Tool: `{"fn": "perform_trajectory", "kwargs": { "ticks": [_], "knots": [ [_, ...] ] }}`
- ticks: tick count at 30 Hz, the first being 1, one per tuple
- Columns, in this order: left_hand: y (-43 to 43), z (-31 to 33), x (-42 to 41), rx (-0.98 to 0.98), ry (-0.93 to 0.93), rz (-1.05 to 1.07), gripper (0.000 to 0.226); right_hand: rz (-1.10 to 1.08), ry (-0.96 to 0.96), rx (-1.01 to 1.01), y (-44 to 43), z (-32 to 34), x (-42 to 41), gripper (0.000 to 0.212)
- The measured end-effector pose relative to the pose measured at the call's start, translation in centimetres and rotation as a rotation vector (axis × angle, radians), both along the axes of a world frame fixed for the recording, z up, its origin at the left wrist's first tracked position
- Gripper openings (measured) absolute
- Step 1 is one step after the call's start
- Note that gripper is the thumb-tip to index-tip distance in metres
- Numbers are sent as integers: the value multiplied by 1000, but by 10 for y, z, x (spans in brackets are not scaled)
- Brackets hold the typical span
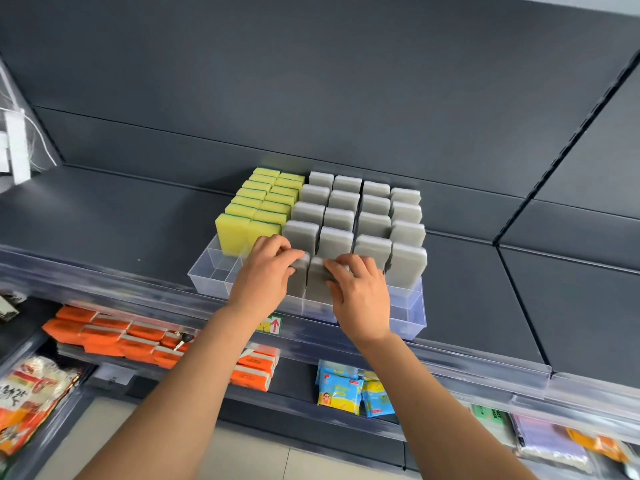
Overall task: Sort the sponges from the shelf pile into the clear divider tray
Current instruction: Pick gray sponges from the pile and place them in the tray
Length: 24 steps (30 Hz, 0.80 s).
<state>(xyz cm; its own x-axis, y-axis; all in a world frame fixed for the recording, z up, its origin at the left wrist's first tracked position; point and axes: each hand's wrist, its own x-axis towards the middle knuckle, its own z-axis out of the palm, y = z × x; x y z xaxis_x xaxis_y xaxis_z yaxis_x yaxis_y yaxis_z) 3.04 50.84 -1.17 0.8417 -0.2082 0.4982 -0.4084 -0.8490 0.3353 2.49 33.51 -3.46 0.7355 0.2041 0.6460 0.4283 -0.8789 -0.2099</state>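
A clear divider tray (407, 311) stands on the dark shelf, filled with upright sponges. Two rows of yellow sponges (258, 206) with green backs fill its left side. Several rows of grey sponges (374, 216) fill the middle and right. My left hand (266, 271) grips a grey sponge (300, 278) at the front of one row, fingers curled over its top. My right hand (360, 289) holds the top of the neighbouring front grey sponge (317, 280). The tray's front left compartments (216, 271) hold nothing. No loose pile of sponges shows on the shelf.
The dark shelf (121, 223) extends left and right of the tray, with a clear price rail (138, 289) along its front edge. Below hang orange packets (114, 336), blue and yellow sachets (349, 389) and snack bags (27, 400). A white fitting (17, 147) sits at far left.
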Motion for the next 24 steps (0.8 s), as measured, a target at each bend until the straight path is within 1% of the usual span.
{"fn": "perform_trajectory", "kwargs": {
  "ticks": [2,7,12,19,24],
  "knots": [
    [0,0,-3,20,-11,13,34,-12,24,-6,1,1,-2,34],
    [-1,-1,-9,108,-43,65,37,-16,98,-30,1,8,-13,51],
    [-20,3,-21,177,-50,99,43,-57,126,-37,-20,8,-25,54],
    [-86,4,-45,262,-128,17,49,-193,155,-82,-88,6,-56,57],
    [-153,-8,-62,290,-107,-46,53,-295,224,-108,-157,5,-89,62]
  ]
}}
